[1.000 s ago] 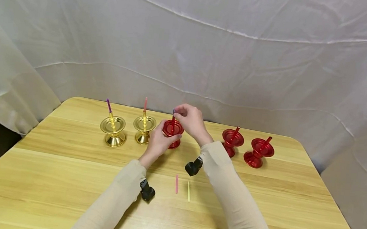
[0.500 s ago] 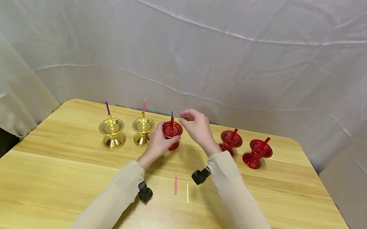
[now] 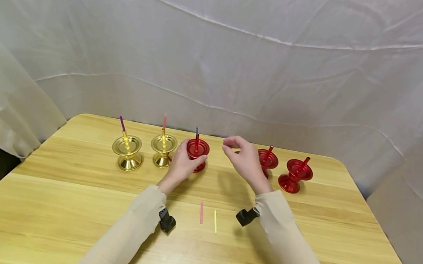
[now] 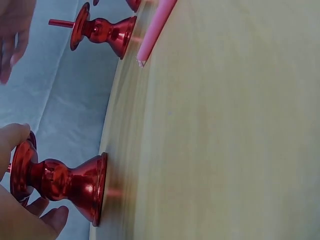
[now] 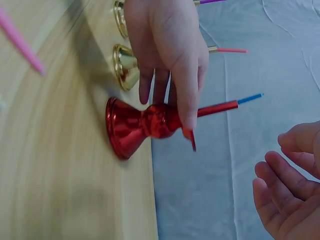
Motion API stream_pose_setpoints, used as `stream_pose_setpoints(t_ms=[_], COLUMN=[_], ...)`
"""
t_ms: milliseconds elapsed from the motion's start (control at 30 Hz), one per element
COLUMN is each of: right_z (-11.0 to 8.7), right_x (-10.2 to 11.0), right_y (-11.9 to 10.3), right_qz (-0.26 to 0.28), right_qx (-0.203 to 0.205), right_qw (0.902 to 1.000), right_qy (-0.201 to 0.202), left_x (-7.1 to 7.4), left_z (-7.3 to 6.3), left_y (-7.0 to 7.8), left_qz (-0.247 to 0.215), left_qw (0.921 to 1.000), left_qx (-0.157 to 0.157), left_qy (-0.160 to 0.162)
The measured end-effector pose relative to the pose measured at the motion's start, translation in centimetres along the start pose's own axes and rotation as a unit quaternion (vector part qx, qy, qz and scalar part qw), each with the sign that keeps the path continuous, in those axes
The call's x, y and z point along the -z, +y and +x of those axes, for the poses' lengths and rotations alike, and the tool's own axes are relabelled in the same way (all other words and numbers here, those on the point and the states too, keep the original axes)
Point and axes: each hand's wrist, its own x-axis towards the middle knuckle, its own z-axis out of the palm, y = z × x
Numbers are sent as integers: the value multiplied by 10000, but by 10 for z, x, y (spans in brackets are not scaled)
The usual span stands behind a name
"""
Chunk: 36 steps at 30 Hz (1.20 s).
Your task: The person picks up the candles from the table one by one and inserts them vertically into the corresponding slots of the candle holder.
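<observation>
holder point(image 5: 159, 121), red and upright, bears a blue candle point(image 5: 250, 98) in its stem; the left hand point(image 3: 181, 165) grips its dish, while the right hand point(image 3: 246, 160), to the right of the holder and apart from it, is empty, thumb and fingers narrowly parted. a pink candle point(image 3: 201, 213) and a yellow candle point(image 3: 215, 222) lie on the holder's near side; two further red holders point(image 3: 298, 173), no candle showing in either, stand to its right. for firm seating, a candle is probably best pinched low and pressed straight down, the dish well braced.
</observation>
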Motion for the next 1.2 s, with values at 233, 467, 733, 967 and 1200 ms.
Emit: stream_pose_setpoints(t_ms=[233, 467, 733, 967, 1200], right_z=[-18, -34, -44, -42, -36], right_x=[23, 47, 55, 51, 51], right_y=[29, 59, 75, 82, 97], right_qz=[-37, -230, -277, -389, 51], right_qx=[-281, -748, -1176, -1612, -1938], right_qw=[9980, 9919, 9799, 9798, 9788], right_qy=[568, 1001, 1586, 1117, 665], left_x=[-1, -1, -1, -2, -3], left_z=[1, 1, 1, 1, 1], left_y=[-1, -2, -4, -4, -4], left_qz=[-94, -122, -152, -313, -396], left_qw=[10000, 9999, 9999, 9994, 9992], left_qx=[14, 25, 67, 105, 78], left_qy=[4, 4, -18, -63, -72])
